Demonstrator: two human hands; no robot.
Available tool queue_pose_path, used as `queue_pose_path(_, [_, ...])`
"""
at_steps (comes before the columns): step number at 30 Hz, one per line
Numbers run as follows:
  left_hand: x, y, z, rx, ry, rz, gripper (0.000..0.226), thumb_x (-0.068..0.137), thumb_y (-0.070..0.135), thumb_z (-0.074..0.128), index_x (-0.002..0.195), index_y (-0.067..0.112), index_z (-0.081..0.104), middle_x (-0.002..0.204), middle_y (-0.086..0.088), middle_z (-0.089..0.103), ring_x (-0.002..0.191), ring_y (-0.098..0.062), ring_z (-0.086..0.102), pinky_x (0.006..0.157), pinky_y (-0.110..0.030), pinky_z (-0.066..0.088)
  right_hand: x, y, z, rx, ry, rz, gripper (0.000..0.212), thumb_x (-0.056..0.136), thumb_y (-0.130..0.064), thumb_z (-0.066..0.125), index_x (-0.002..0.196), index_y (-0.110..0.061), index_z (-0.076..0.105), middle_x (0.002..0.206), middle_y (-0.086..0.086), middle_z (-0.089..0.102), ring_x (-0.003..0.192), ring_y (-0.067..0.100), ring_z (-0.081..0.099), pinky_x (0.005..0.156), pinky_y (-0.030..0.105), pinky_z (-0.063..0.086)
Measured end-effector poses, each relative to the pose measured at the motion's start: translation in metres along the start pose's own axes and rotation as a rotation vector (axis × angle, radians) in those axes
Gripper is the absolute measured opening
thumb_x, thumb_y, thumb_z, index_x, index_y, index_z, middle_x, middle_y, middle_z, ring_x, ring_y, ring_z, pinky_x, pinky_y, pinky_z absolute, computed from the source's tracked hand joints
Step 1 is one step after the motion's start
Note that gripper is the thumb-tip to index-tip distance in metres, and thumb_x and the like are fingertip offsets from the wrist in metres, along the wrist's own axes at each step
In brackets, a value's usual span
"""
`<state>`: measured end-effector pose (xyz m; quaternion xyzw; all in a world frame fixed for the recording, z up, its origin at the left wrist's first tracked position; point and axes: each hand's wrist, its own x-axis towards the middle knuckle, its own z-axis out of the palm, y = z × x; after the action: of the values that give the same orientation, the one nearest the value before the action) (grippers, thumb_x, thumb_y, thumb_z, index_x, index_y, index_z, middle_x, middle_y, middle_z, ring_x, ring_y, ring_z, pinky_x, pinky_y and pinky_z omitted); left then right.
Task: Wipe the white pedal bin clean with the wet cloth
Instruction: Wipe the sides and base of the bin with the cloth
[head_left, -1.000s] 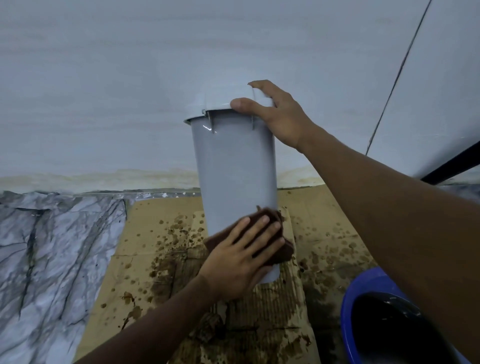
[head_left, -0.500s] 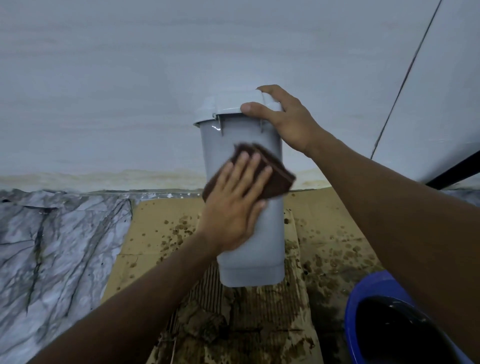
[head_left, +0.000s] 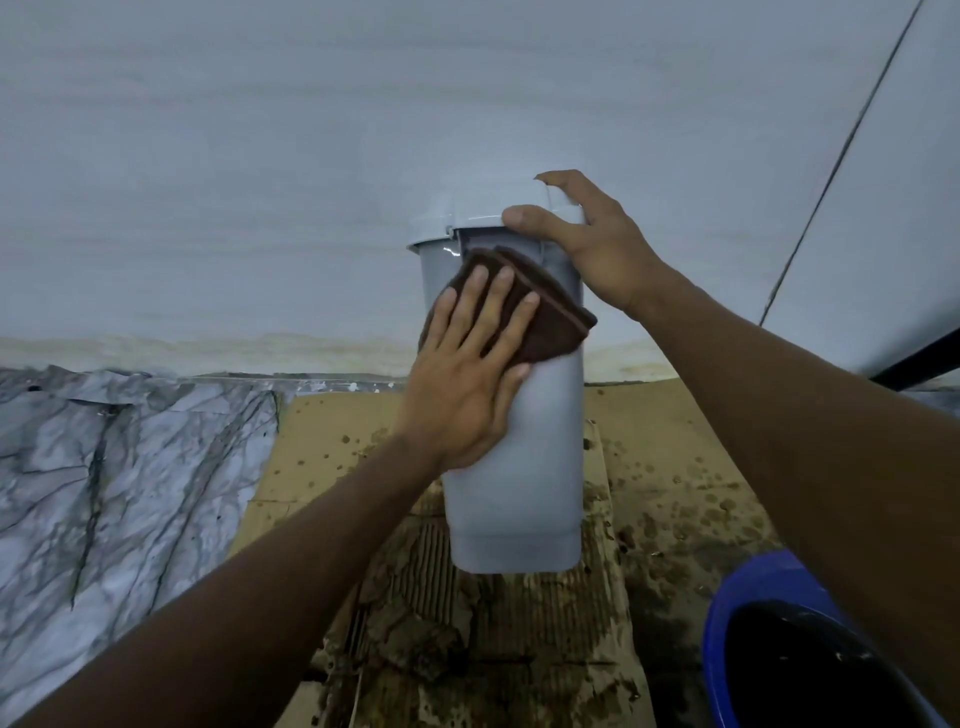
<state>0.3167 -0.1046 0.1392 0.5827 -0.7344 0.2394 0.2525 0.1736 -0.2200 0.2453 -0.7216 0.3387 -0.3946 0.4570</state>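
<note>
The white pedal bin (head_left: 519, 457) stands upright in the middle of the frame on wet, stained cardboard (head_left: 670, 499), close to the pale wall (head_left: 260, 156). At the lower right is a blue bucket (head_left: 727, 639) with dark water; at the left lies a marble-patterned sheet (head_left: 104, 467). The left hand (head_left: 467, 374), fingers spread flat, presses the brown wet cloth (head_left: 545, 317) on the upper front of the bin and hides part of it. The right hand (head_left: 592, 249) grips the lid edge, thumb in front, fingers curled over the top. Compared with half a second ago, the cloth is slightly higher, nearer the rim.
</note>
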Motion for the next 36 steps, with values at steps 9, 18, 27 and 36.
queue_pose_path(9, [-0.123, 0.033, 0.041, 0.124, -0.296, 0.632, 0.063, 0.105, 0.04, 0.041, 0.161, 0.017, 0.025, 0.169, -0.01, 0.014, 0.158, -0.029, 0.005, 0.128, -0.046, -0.002, -0.004, 0.004, -0.007, -0.039, -0.029, 0.01, 0.047, 0.078, -0.055, 0.075, 0.118, -0.037, 0.06, 0.116, -0.018, 0.062, 0.091, -0.012, 0.06, 0.067, 0.005, 0.044])
queue_pose_path(18, [-0.061, 0.048, 0.026, -0.465, 0.237, -0.454, 0.055, 0.109, 0.03, 0.037, 0.161, 0.017, 0.025, 0.17, -0.009, 0.012, 0.157, -0.031, 0.011, 0.126, -0.039, 0.021, -0.007, 0.006, -0.001, -0.035, -0.011, -0.03, 0.048, 0.074, -0.059, 0.076, 0.115, -0.039, 0.06, 0.123, -0.01, 0.06, 0.105, 0.002, 0.06, 0.074, 0.012, 0.045])
queue_pose_path(27, [0.032, 0.02, -0.049, -1.521, 0.736, -1.323, 0.034, 0.11, 0.033, 0.041, 0.128, 0.022, 0.067, 0.113, 0.005, 0.073, 0.099, -0.009, 0.07, 0.091, -0.03, 0.058, -0.051, 0.008, -0.008, -0.046, -0.038, -0.096, 0.059, 0.065, -0.064, 0.071, 0.117, -0.041, 0.056, 0.127, -0.011, 0.055, 0.109, 0.005, 0.056, 0.077, 0.016, 0.048])
queue_pose_path(36, [0.085, 0.0, -0.121, -0.71, -0.618, -0.606, 0.035, 0.108, 0.034, 0.043, 0.129, 0.023, 0.069, 0.133, 0.002, 0.063, 0.123, -0.023, 0.059, 0.106, -0.037, 0.044, -0.129, 0.012, -0.006, -0.107, -0.023, -0.205, 0.075, 0.069, -0.057, 0.078, 0.132, -0.029, 0.051, 0.142, -0.014, 0.047, 0.132, 0.008, 0.045, 0.1, 0.036, 0.047])
